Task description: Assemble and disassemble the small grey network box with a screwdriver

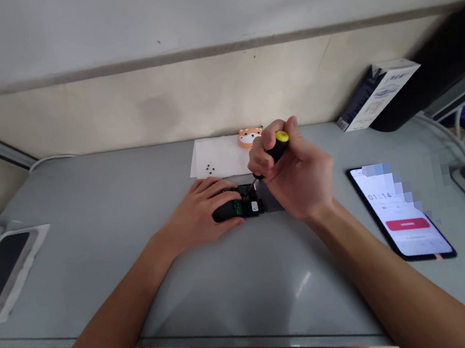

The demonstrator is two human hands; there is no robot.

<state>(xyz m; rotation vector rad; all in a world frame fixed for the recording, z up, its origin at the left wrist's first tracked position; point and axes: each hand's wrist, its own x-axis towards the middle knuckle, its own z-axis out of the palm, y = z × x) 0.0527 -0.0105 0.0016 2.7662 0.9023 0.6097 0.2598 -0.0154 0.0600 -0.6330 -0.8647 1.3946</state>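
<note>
A black electronic device (pixel 252 207) with part of a green circuit board exposed lies on the grey table. My left hand (pixel 203 211) is closed over its left end, fingers along the top and thumb on the near side. My right hand (pixel 299 172) grips a screwdriver (pixel 278 147) with a black and yellow handle. The screwdriver slants down, its shaft reaching the device's board; whether the tip sits in a screw I cannot tell. Several tiny dark pieces, apparently screws (pixel 209 169), lie on white paper (pixel 224 154) just beyond the device.
An orange and white animal-face item (pixel 248 137) rests at the paper's back edge. A lit phone (pixel 399 211) lies to the right, with a white and dark blue box (pixel 379 93) behind it. At far left is a dark flat item in a clear wrapper (pixel 0 275). A wall stands behind the table.
</note>
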